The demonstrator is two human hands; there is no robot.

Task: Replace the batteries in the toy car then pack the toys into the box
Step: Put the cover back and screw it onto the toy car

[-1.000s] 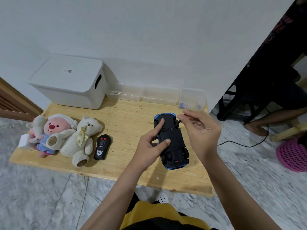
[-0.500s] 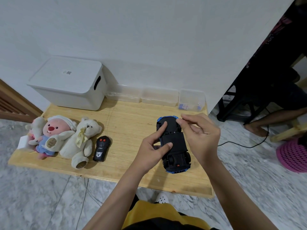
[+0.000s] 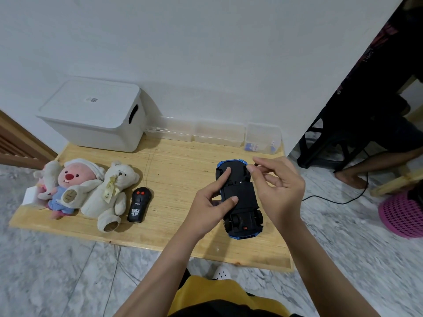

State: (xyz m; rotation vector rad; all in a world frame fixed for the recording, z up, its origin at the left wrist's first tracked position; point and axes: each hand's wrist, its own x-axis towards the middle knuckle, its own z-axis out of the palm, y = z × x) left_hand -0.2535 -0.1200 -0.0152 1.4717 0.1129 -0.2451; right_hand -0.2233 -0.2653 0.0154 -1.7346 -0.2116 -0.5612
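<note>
A blue toy car [image 3: 243,199] lies upside down on the wooden table [image 3: 178,161], black underside up. My left hand [image 3: 206,208] holds it, index finger on the front of the chassis and thumb on the battery cover. My right hand [image 3: 281,188] hovers at the car's front right corner, thumb and index finger pinched on a small dark item that I cannot identify. A closed white storage box [image 3: 91,115] stands at the back left. A pink plush [image 3: 68,186], a white teddy bear [image 3: 112,191] and a black remote [image 3: 138,204] lie at the left.
Three clear plastic containers [image 3: 218,133] line the wall; the right one [image 3: 263,138] holds small blue items. A small white box [image 3: 29,197] sits at the table's left edge. A person's foot [image 3: 350,179], a black cable [image 3: 332,199] and a pink basket [image 3: 402,213] are on the floor at right.
My right hand has dropped slightly toward the car's front corner, fingers still pinched. My left hand keeps its hold on the car. The toys and box have not moved.
</note>
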